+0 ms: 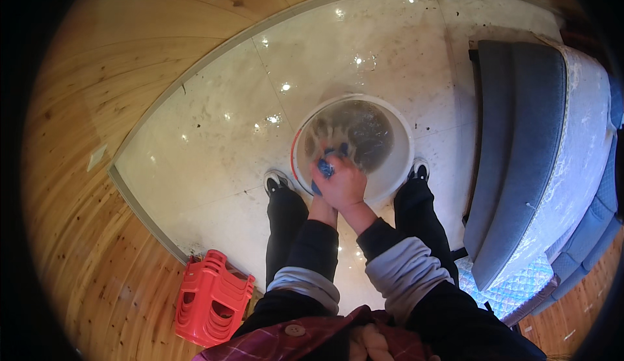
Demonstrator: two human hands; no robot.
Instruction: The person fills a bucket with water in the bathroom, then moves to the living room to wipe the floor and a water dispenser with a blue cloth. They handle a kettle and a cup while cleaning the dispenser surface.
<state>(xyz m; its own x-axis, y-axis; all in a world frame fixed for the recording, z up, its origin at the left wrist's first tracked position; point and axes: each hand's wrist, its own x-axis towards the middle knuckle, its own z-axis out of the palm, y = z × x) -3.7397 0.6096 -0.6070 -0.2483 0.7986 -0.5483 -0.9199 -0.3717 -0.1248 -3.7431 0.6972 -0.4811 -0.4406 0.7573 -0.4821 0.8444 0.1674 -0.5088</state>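
Note:
Over a white bucket (403, 158), my right hand (345, 183) is clenched around a wet blue cloth (325, 167). Beneath and beside it, my left hand (322, 208) meets the same bundle, its fingers largely hidden by the right hand. Parts of the cloth stick out between and below the hands. Streams of water fall from it into the greyish, murky water (373, 132) in the bucket. A red handle (294, 154) runs along the bucket's left rim.
My shoes (278, 181) flank the bucket on pale, stained floor (219, 141) with wet-looking glints. Stacked red plastic stools (213, 300) stand at the lower left. A grey-blue upholstered seat (519, 151) lines the right side. Wood-look panelling (87, 205) borders the left.

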